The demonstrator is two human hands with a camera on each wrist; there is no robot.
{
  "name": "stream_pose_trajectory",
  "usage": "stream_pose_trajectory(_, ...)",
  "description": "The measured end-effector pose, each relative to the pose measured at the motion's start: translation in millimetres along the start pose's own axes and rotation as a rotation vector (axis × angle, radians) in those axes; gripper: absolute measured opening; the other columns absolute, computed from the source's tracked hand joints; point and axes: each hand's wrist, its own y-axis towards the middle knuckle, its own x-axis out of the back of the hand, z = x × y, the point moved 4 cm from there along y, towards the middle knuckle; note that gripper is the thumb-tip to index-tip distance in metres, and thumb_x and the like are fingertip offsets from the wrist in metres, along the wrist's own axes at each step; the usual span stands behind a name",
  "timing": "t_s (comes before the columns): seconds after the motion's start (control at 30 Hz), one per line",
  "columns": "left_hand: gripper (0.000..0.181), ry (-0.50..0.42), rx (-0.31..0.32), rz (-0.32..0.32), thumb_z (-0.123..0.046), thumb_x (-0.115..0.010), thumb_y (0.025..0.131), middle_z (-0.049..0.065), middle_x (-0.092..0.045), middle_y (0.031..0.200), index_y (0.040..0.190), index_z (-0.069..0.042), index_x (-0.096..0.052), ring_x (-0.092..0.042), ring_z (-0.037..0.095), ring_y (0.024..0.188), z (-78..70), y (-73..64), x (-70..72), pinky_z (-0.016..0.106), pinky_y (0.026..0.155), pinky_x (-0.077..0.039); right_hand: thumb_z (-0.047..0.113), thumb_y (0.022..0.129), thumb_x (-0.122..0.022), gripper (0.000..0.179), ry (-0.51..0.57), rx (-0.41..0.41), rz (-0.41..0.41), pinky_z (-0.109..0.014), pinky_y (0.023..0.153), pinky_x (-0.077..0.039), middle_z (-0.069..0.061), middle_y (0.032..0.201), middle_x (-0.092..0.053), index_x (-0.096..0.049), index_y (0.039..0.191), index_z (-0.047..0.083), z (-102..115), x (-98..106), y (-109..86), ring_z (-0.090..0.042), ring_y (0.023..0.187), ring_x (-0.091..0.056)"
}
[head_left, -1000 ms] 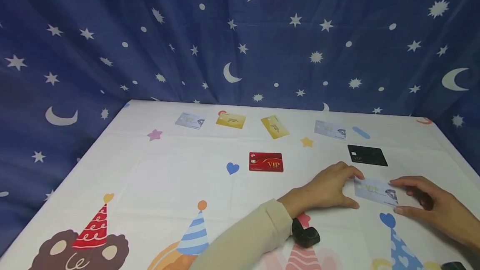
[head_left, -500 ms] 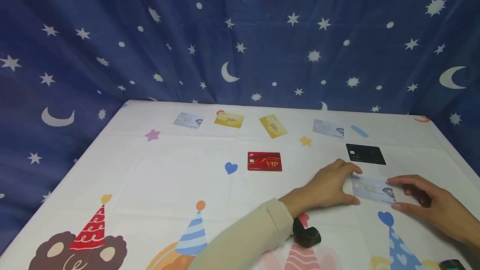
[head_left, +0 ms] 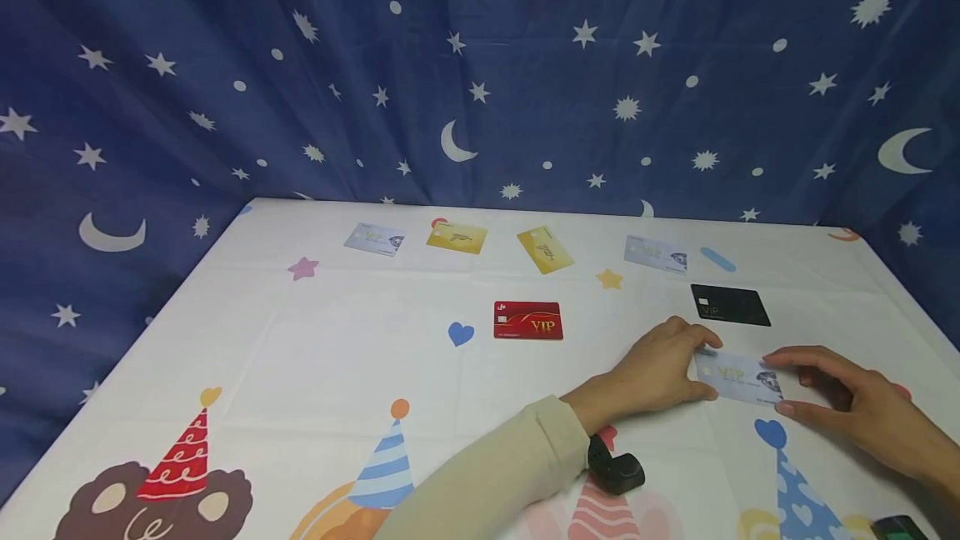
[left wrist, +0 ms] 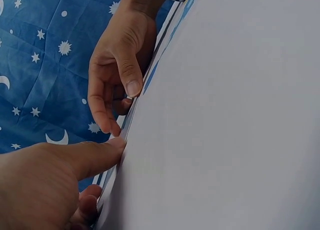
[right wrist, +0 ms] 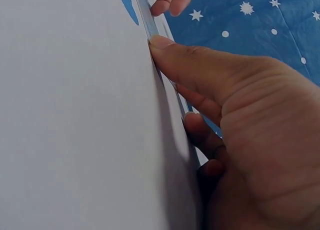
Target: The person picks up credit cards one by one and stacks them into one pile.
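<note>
A silver VIP card (head_left: pixel 738 378) lies flat on the white cloth at the right, between the two hands. My left hand (head_left: pixel 660 369) is at its left end, index fingertip by the upper edge and thumb by the lower left corner. At the other end, my right hand (head_left: pixel 862 407) holds the card's right side between thumb and forefinger. Both wrist views look along the tabletop, where the left hand (left wrist: pixel 55 175) and the right hand (right wrist: pixel 250 110) keep their fingertips low at the cloth; the card shows only as a thin edge there.
Just behind lies a black card (head_left: pixel 731 305), with another silver card (head_left: pixel 656 254) farther back. A red card (head_left: pixel 528 321) sits mid-table. Along the back are two gold cards, one straight (head_left: pixel 457 237) and one tilted (head_left: pixel 545 250), and a silver card (head_left: pixel 374 239). A starry curtain (head_left: pixel 375 65) hangs behind.
The silver card between the hands has slid slightly left, and the right hand has moved left with it. The left hand stays nearly in place. The head view has shifted a little.
</note>
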Motion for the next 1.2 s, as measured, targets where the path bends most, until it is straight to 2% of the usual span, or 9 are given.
stream_pose_trajectory(0.1,0.054,0.000,0.006,0.001,-0.035,-0.079,0.079,-0.011,-0.054,0.112,0.127,-0.023,-0.058,-0.045,-0.004,0.098,-0.7,0.1,-0.4,0.007,0.085,-0.029,0.025,0.072,-0.084,0.058,0.000,-0.014,0.024,0.003,0.081,-0.022,-0.011,0.128,-0.048,-0.060,0.126,0.024,0.1,-0.7,-0.4,-0.009,0.106,-0.042)
stream_pose_trajectory(0.27,0.055,-0.008,0.006,-0.006,-0.035,-0.079,0.079,-0.010,-0.053,0.112,0.127,-0.023,-0.057,-0.045,-0.003,0.098,-0.5,-0.3,-0.7,0.007,0.085,-0.029,0.027,0.074,-0.082,0.063,-0.008,-0.039,0.067,0.002,0.084,-0.016,-0.018,0.134,-0.043,-0.057,0.132,0.024,0.4,-2.2,-1.0,-0.045,0.113,-0.042)
stream_pose_trajectory(0.33,0.056,-0.005,0.007,-0.010,-0.036,-0.080,0.078,-0.010,-0.052,0.112,0.127,-0.024,-0.057,-0.045,-0.004,0.098,0.0,-0.4,-0.9,0.007,0.084,-0.029,0.026,0.073,-0.083,0.066,-0.009,-0.028,0.061,0.002,0.085,-0.014,-0.017,0.133,-0.044,-0.055,0.133,0.024,0.9,-2.0,-1.4,-0.037,0.112,-0.042)
stream_pose_trajectory(0.53,0.058,-0.001,0.012,-0.017,-0.037,-0.081,0.077,-0.011,-0.052,0.112,0.128,-0.025,-0.056,-0.045,-0.004,0.100,0.5,-0.7,-1.5,0.007,0.086,-0.029,0.018,0.068,-0.086,0.076,-0.003,0.054,0.010,0.002,0.089,-0.015,-0.012,0.129,-0.046,-0.050,0.136,0.022,4.0,0.1,-2.8,0.009,0.101,-0.035)
stream_pose_trajectory(0.7,0.057,-0.007,0.013,-0.019,-0.035,-0.080,0.078,-0.011,-0.052,0.112,0.128,-0.026,-0.056,-0.045,-0.004,0.101,0.3,-0.3,-0.9,0.007,0.086,-0.029,0.019,0.069,-0.085,0.072,0.012,0.056,0.014,0.002,0.090,-0.015,-0.009,0.129,-0.047,-0.053,0.133,0.022,4.5,1.0,-1.8,0.017,0.105,-0.029)
stream_pose_trajectory(0.8,0.055,-0.008,0.010,-0.016,-0.034,-0.080,0.078,-0.013,-0.054,0.109,0.127,-0.026,-0.057,-0.046,-0.005,0.098,-0.7,0.5,-1.0,0.007,0.085,-0.028,0.019,0.069,-0.085,0.071,0.008,0.058,0.012,0.002,0.090,-0.015,-0.009,0.130,-0.047,-0.054,0.132,0.023,3.9,1.4,-1.9,0.016,0.106,-0.029)
stream_pose_trajectory(0.9,0.054,-0.006,0.005,-0.010,-0.032,-0.080,0.078,-0.017,-0.056,0.103,0.127,-0.027,-0.057,-0.045,-0.005,0.094,-2.3,1.0,-0.9,0.007,0.085,-0.027,0.020,0.069,-0.085,0.071,-0.005,0.052,0.015,0.002,0.089,-0.013,-0.011,0.131,-0.047,-0.054,0.132,0.022,2.9,1.1,-1.6,0.003,0.115,-0.033)
stream_pose_trajectory(1.07,0.055,-0.012,0.008,-0.025,-0.031,-0.080,0.078,-0.015,-0.056,0.104,0.127,-0.026,-0.056,-0.044,-0.003,0.096,-3.0,0.0,-0.2,0.009,0.087,-0.026,0.024,0.071,-0.084,0.068,-0.016,0.001,0.041,0.003,0.087,-0.009,-0.016,0.132,-0.047,-0.054,0.132,0.020,0.8,-0.9,-0.1,-0.037,0.117,-0.035)
stream_pose_trajectory(1.2,0.054,-0.018,0.012,-0.030,-0.031,-0.080,0.079,-0.012,-0.055,0.109,0.127,-0.025,-0.056,-0.043,-0.002,0.100,-2.3,-1.1,-0.3,0.010,0.087,-0.027,0.025,0.072,-0.083,0.066,-0.007,-0.018,0.061,0.003,0.086,-0.009,-0.017,0.133,-0.045,-0.055,0.132,0.021,0.8,-1.5,-0.3,-0.044,0.115,-0.036)
